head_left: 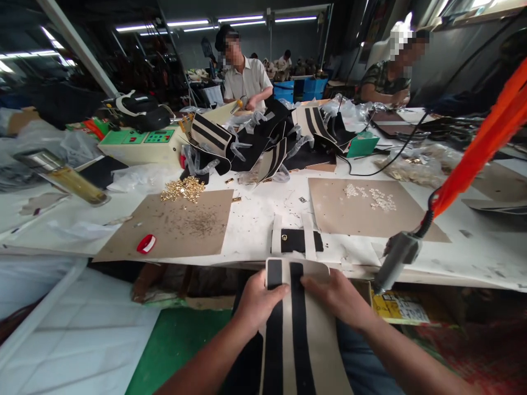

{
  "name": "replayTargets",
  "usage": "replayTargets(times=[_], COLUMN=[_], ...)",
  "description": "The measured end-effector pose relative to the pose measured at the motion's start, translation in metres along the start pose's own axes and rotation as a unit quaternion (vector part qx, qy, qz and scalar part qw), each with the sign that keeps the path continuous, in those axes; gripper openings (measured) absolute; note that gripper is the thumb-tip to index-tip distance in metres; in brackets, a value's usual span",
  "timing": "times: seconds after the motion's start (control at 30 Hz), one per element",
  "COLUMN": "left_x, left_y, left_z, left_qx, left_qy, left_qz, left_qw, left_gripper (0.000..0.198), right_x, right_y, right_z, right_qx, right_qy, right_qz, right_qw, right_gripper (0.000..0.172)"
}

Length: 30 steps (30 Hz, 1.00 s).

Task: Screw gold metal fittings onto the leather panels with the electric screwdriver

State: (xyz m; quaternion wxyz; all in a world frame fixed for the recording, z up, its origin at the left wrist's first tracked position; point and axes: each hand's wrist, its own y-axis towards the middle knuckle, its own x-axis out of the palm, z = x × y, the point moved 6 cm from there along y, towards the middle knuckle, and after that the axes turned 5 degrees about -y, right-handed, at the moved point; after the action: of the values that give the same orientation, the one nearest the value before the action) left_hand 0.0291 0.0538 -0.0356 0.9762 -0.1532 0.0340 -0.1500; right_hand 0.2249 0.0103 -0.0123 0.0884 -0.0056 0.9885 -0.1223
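Plainly, the striped panel [287,334] is lying nearest, over the person's lap, its long axis running near to far with a slight lean and its near end passing out of view. Both bare hands are gripping it close to its far end, one at each side, so neither is nearer than the other. The left hand [254,300] is pinching the left edge, thumb across the left black stripe; the right hand [338,299] is pinching the right edge, thumb reaching to the right black stripe. The fingers are closing around the panel with no gap beyond its thickness, though those underneath are hiding from view.

Just beyond, almost in line with the panel's axis, a black piece with a gold ring [302,241] is resting at the near edge of the table [267,206]; whether the panel is touching that edge, I cannot tell. To the right, nearer the right hand, a grey tool [397,262] is hanging from an orange cord [481,137].

Farther left, gold-coloured parts [183,189] are lying heaped; farther right, small pale pieces [382,200] are lying scattered. Farthest, a co-worker in a pale shirt [249,79] is working across the table.
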Motion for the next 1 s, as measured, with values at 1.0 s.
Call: replayTargets(times=[1.0], left_x=[-0.025], left_y=[0.110], left_z=[0.056], left_qx=[0.081], left_qy=[0.193], left_qz=[0.043], left_qw=[0.977], left_gripper=[0.012], right_x=[-0.009], right_y=[0.119], right_z=[-0.032], right_qx=[-0.025], right_qy=[-0.393], right_qz=[0.133], right_qw=[0.909], right_gripper=[0.029])
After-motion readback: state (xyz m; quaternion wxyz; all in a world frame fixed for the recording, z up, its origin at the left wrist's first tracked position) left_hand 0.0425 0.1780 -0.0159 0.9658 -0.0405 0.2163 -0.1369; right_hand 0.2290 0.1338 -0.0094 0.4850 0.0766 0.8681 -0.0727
